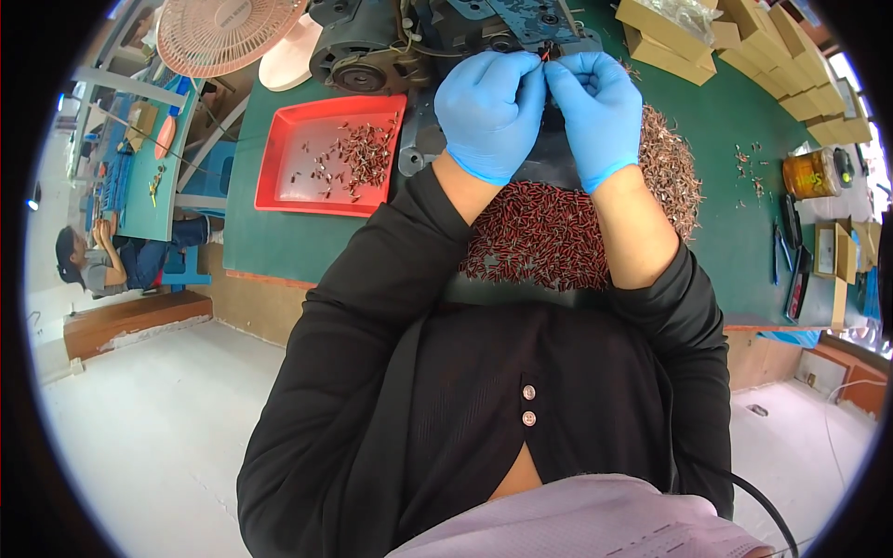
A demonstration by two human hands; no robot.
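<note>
Both of my hands wear blue gloves and meet at the far side of the green table [270,232]. My left hand [490,112] and my right hand [597,110] pinch a small red part [545,56] between their fingertips, close to a dark machine [446,37]. Below my forearms lies a large heap of small red and dark parts [544,237]. A second heap of brownish metal pieces [672,167] spreads to the right of my right wrist.
A red tray [298,177] with several small parts sits left of my hands. Cardboard boxes [744,46] line the far right, with a jar [809,174] and tools [786,242] nearby. A pink fan [223,33] stands at upper left. Another person [107,260] sits at a far bench.
</note>
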